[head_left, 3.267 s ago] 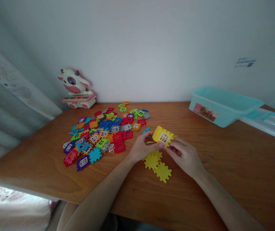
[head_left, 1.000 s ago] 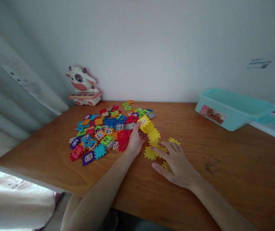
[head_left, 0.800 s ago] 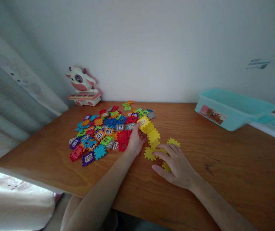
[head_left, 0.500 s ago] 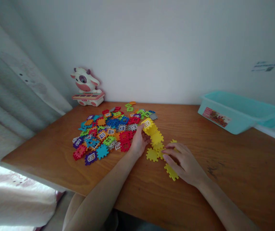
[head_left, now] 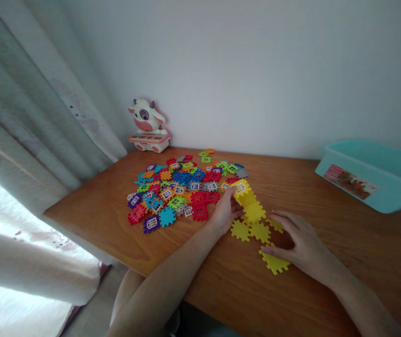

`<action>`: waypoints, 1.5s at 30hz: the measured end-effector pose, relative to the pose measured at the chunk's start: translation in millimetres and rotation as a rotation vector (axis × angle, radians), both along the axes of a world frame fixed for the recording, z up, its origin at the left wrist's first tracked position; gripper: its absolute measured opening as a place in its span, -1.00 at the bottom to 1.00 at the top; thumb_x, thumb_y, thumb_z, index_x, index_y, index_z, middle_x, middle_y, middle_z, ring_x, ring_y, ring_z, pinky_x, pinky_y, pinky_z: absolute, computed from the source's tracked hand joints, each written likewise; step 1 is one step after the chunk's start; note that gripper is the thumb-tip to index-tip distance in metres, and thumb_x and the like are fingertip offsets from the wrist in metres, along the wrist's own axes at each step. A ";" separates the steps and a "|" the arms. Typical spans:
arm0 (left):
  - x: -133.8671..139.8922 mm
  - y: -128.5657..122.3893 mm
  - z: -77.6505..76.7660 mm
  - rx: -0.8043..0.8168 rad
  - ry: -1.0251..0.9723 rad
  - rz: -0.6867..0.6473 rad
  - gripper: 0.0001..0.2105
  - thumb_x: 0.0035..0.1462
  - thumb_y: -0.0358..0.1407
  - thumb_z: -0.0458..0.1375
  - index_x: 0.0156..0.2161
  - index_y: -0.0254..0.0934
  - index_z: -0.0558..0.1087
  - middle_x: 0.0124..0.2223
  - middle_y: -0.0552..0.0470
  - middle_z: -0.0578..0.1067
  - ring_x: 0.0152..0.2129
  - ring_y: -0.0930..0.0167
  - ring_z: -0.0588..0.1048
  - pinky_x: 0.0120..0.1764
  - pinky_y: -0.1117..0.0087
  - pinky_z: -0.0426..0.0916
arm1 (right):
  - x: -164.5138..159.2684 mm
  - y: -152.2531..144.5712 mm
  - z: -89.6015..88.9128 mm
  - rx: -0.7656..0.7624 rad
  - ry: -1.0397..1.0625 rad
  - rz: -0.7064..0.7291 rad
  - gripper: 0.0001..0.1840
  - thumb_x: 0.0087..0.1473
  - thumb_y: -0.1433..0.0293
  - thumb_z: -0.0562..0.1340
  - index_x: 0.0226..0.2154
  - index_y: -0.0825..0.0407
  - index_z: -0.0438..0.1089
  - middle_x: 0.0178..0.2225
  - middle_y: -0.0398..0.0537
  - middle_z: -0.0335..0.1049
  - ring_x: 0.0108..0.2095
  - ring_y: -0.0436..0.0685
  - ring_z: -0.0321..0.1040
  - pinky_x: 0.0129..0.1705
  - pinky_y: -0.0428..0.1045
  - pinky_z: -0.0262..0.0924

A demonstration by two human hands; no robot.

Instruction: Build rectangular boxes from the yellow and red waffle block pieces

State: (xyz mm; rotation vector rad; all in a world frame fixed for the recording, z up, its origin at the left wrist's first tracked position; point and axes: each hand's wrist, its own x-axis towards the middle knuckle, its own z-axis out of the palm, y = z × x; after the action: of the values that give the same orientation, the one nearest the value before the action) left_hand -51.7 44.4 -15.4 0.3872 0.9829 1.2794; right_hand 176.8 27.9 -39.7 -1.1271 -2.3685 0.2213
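My left hand (head_left: 225, 213) grips the upper left edge of a strip of joined yellow interlocking tiles (head_left: 255, 212), whose top tile bears a white window frame (head_left: 240, 188). The strip is tilted, and its lower end overlaps loose yellow tiles, so I cannot tell whether they touch. Two of these lie flat below it, a left tile (head_left: 239, 231) and a middle tile (head_left: 260, 232). My right hand (head_left: 300, 241) is open, thumb and fingers apart. Its thumb tip is over a near yellow tile (head_left: 275, 260), while its fingertips are by another yellow tile (head_left: 276, 225), partly covered.
A pile of mixed-colour tiles (head_left: 177, 187) spreads left of my left hand on the wooden table (head_left: 98, 201). Behind it sits a cow toy with a keyboard (head_left: 149, 128). A turquoise bin (head_left: 379, 180) stands at the right, and a curtain (head_left: 46, 140) hangs at the left.
The view has swung left, so everything appears further right. My right hand has moved off the middle yellow tile, now uncovered, and its fingers have spread wider. My left hand keeps its hold.
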 end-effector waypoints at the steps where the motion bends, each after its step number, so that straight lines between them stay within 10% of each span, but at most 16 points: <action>1: 0.1 0.2 -0.4 0.002 0.008 -0.002 -0.60 0.05 0.04 0.24 -0.20 -0.27 0.48 -0.28 -0.02 0.53 -0.48 0.44 0.45 -0.40 0.45 0.34 | 1.1 0.7 -2.1 0.002 -0.024 0.001 -0.20 -0.07 -0.20 0.33 0.08 -0.06 0.44 0.11 0.15 0.43 0.10 0.43 0.39 0.14 0.34 0.26; 13: 2.0 -3.0 6.3 0.047 0.059 -0.063 -0.66 0.13 -0.01 0.20 -0.25 -0.29 0.51 -0.31 -0.07 0.58 -0.45 0.41 0.49 -0.35 0.42 0.39 | -11.5 -4.0 5.1 -0.010 0.094 -0.054 -0.41 0.11 -0.16 0.20 -0.13 -0.03 0.52 -0.06 0.15 0.54 -0.03 0.39 0.49 0.06 0.32 0.33; 23: 16.4 -23.7 -1.4 0.429 0.309 -0.364 -0.54 -0.08 -0.09 0.44 -0.09 -0.27 0.52 -0.14 -0.12 0.61 -0.30 0.35 0.56 -0.19 0.32 0.42 | -13.5 -5.3 14.4 -0.429 0.638 -0.264 -0.55 -0.05 0.21 0.30 -0.08 -0.01 0.46 -0.23 0.04 0.64 -0.27 0.27 0.60 -0.29 0.06 0.51; 33: -1.9 -33.2 20.6 0.769 1.080 -0.225 -0.66 0.28 -0.04 0.10 -0.06 -0.21 0.55 -0.11 -0.17 0.56 -0.14 0.16 0.51 0.03 0.17 0.35 | -5.5 -2.2 16.4 -0.579 0.758 -0.396 -0.59 -0.19 0.31 0.24 -0.19 -0.08 0.51 -0.31 -0.02 0.65 -0.35 0.35 0.60 -0.37 0.13 0.51; 40: -73.5 -56.1 42.2 0.352 1.808 -0.037 -0.74 0.25 -0.39 0.03 -0.33 -0.32 0.58 -0.17 -0.39 0.53 -0.04 -0.09 0.42 0.09 -0.14 0.18 | -8.5 -5.7 31.4 -0.508 0.669 -0.461 -0.63 -0.24 0.33 0.25 -0.25 -0.15 0.52 -0.35 -0.03 0.64 -0.31 0.44 0.60 -0.27 0.24 0.54; 45: -93.1 -73.4 44.2 -0.020 2.101 -0.300 -0.69 0.20 -0.50 0.00 -0.17 -0.35 0.61 -0.01 -0.40 0.49 0.01 -0.08 0.37 0.03 -0.06 0.20 | -13.3 -5.5 29.0 -0.536 0.672 -0.440 -0.63 -0.35 0.30 0.23 -0.33 -0.15 0.47 -0.35 0.00 0.64 -0.25 0.50 0.59 -0.21 0.28 0.54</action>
State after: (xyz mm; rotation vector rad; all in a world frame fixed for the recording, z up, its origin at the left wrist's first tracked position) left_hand -144.8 -29.1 28.9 1.9314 2.4143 0.1302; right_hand 163.4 22.4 -10.7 -1.4820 -1.4608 0.9476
